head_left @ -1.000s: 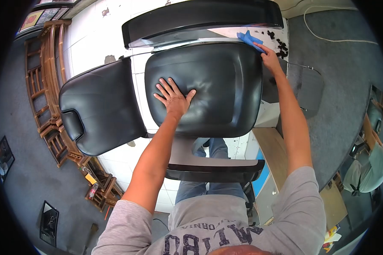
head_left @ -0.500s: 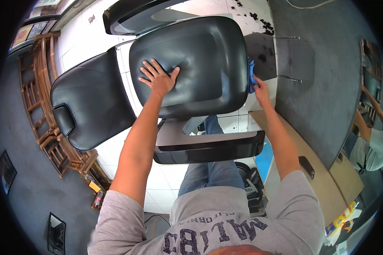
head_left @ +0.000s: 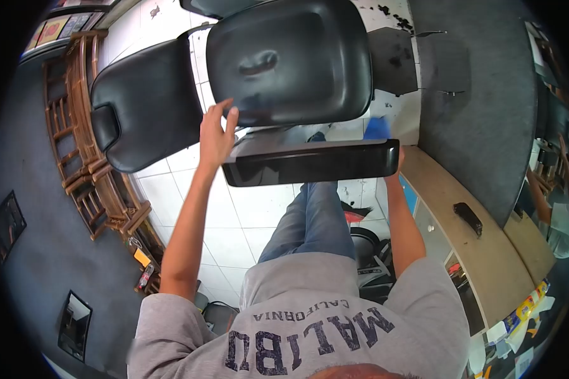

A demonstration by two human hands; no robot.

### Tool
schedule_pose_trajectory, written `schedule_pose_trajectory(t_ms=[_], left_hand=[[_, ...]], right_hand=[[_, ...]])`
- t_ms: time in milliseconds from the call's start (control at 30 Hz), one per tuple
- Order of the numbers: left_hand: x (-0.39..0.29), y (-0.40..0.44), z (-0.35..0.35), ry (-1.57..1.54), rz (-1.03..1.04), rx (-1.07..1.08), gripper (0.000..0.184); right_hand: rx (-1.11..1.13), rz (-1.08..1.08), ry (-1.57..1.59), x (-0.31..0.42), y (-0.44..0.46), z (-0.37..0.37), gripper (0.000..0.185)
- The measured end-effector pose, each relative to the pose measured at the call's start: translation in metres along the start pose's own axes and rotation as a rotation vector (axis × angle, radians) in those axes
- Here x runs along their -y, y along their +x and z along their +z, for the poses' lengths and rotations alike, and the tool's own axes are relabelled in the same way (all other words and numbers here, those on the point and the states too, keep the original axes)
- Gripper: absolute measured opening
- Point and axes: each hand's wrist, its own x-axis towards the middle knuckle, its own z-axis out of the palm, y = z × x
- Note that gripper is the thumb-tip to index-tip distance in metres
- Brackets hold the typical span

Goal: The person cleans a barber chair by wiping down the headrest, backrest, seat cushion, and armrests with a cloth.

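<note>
- Blue cloth (head_left: 377,128): blurred, just beyond the right hand (head_left: 401,159), whose fingers the armrest (head_left: 313,163) hides; their grip can't be told.
- Left hand (head_left: 216,140): fingers apart, beside the seat (head_left: 291,63).
- The cloth could snag if it catches the armrest's end.

Right hand (head_left: 401,159) mostly hidden by armrest (head_left: 316,165), blue cloth (head_left: 377,128) blurred, chair (head_left: 297,69) cropped

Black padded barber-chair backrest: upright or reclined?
Reclined: the backrest lies broad padded face up, stretched out beyond the black cushioned seat.
</note>
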Motion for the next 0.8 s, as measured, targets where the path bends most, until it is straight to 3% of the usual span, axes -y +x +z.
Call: schedule_pose_trajectory(t_ms=[67, 133, 200, 300, 367, 433, 533, 633, 733, 767, 800], left_hand=[[0.002, -0.044, 0.008, 0.046, -0.020, -0.053, 0.040], [0.011, -0.076, 0.027, 0.029, -0.070, -0.110, 0.041], [0.006, -0.081, 0.032, 0.020, -0.110, -0.132, 0.046], [0.000, -0.082, 0.034, -0.147, -0.193, -0.285, 0.049], [0.002, -0.083, 0.036, -0.130, -0.188, -0.368, 0.048], [0.000, -0.081, 0.034, -0.099, -0.159, -0.399, 0.042], [-0.003, -0.081, 0.034, -0.081, -0.180, -0.399, 0.037], [-0.001, -0.082, 0.034, -0.070, -0.183, -0.384, 0.035], [0.004, -0.082, 0.037, -0.043, -0.175, -0.385, 0.033], [0.004, -0.081, 0.037, -0.038, -0.170, -0.385, 0.033], [0.004, -0.081, 0.037, -0.034, -0.165, -0.385, 0.033]], right_hand=[[-0.260, -0.379, -0.338, 0.024, 0.012, 0.060, 0.033], [-0.032, -0.101, -0.247, 0.013, 0.003, 0.100, 0.037], [0.083, -0.023, -0.264, 0.003, -0.016, 0.138, 0.040], [0.122, -0.224, -0.667, -0.059, -0.054, 0.135, 0.046], [0.100, -0.204, -0.699, -0.074, -0.086, 0.131, 0.049], [0.017, -0.032, -0.423, -0.064, -0.104, 0.146, 0.051], [0.151, -0.538, -0.895, -0.077, -0.110, 0.179, 0.048], [0.250, -0.749, -0.891, -0.103, -0.101, 0.212, 0.039], [0.580, 0.105, -0.333, -0.096, -0.049, 0.217, 0.037], [0.412, -0.498, -0.757, -0.081, -0.044, 0.210, 0.036], [0.271, -0.492, -0.729, -0.077, -0.030, 0.198, 0.037]])
